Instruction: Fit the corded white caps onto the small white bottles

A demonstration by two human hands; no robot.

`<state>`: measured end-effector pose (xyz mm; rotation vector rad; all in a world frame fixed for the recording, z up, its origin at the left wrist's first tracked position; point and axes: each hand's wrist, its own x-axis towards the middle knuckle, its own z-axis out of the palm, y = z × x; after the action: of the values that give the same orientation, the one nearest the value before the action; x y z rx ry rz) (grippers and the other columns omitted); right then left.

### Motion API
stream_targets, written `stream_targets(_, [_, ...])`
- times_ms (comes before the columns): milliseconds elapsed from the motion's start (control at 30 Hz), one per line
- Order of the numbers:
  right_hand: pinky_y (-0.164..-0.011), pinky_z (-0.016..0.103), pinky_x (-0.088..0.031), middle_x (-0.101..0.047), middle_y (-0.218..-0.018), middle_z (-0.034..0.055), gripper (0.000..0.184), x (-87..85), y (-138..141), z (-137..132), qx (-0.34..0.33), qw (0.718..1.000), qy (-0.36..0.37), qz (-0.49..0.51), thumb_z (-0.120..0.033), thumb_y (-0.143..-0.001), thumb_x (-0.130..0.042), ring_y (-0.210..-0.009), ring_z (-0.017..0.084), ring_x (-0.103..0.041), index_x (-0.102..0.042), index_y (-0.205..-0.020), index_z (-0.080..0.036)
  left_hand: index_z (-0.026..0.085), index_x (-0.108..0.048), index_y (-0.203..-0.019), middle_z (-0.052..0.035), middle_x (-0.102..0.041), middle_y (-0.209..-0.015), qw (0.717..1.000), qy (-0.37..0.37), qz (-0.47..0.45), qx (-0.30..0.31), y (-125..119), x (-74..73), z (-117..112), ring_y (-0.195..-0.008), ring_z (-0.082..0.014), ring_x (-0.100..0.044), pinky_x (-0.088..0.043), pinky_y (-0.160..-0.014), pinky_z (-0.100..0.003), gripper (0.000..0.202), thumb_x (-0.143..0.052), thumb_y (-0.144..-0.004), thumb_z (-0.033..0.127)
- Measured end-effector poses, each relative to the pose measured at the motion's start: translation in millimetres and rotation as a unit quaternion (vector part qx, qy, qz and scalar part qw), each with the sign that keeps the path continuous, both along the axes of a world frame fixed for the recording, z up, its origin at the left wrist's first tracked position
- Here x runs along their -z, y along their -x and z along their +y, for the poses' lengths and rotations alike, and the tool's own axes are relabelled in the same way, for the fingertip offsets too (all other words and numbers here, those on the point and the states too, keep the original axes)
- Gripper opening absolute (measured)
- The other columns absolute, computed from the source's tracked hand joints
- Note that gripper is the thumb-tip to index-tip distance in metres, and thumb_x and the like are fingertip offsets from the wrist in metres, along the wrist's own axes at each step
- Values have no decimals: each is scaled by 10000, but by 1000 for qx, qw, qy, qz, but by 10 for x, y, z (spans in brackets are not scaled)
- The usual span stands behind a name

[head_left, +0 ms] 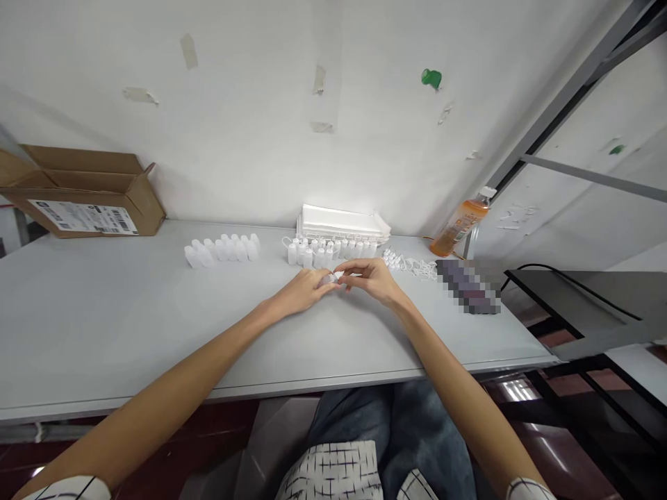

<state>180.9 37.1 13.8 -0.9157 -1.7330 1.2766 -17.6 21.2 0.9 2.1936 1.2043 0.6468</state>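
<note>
My left hand [301, 290] is closed around a small translucent white plastic bottle [328, 279], which lies tilted just above the table. My right hand [372, 278] meets it at the bottle's right end, thumb and fingertips pinched together. What sits in that pinch is mostly hidden by the fingers. Just behind both hands stand several small white capped bottles [307, 257], some with cord loops. To the left, a group of bottles [224, 248] without visible caps stands in rows. Small white caps and cords [411, 265] lie in a heap beyond my right hand.
A stack of white trays [341, 221] is against the wall. An open cardboard box [88, 201] stands at the far left. On the right are a bottle of orange drink [461, 226] and a blurred dark object [469, 286]. The grey table's front edge [333, 382] runs before my lap.
</note>
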Motion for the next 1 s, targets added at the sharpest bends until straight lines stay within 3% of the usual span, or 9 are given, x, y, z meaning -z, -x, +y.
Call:
stream_targets(333, [-526, 239, -407, -665, -762, 60, 303, 14, -11, -76, 16, 996, -33, -86, -431, -763, -663, -675, 144, -565, -721, -831, -142, 150, -633, -964, 1, -563, -660, 1000, -13, 8, 17, -9, 19, -16, -579, -134, -464, -324, -557, -259, 474, -396, -909, 556])
stream_targets(533, [-542, 254, -447, -668, -865, 69, 309, 38, -40, -77, -11, 999, -10, -51, -409, -708, -713, -712, 153, -565, -717, -873, -148, 155, -632, -954, 18, -529, -604, 999, -12, 21, 23, -22, 13, -26, -553, -131, -451, -311, -544, -257, 452, -417, -902, 550])
stream_targets(733, [-564, 269, -454, -654, -783, 55, 353, 9, -30, -112, -8, 997, -3, -81, -478, -748, -664, -622, 129, -534, -705, -816, -134, 162, -628, -977, 3, -576, -644, 999, -23, 28, 27, -28, 39, -22, -582, -144, -490, -326, -565, -257, 436, -407, -915, 532])
stream_targets(867, [-542, 251, -403, -603, -659, 32, 455, 59, -2, -113, 4, 990, -48, -134, -552, -829, -539, -592, 125, -505, -631, -667, -137, 153, -619, -980, -8, -598, -664, 998, -30, 48, 32, -33, 59, -18, -577, -146, -496, -326, -571, -262, 423, -407, -923, 515])
stream_targets(1000, [-573, 246, -373, -549, -585, 6, 526, 143, 26, -95, 25, 978, -103, -178, -564, -896, -422, -570, 113, -469, -566, -609, -148, 157, -615, -963, 18, -529, -577, 997, -39, 57, 37, -37, 53, -25, -532, -143, -456, -306, -548, -262, 413, -400, -927, 508])
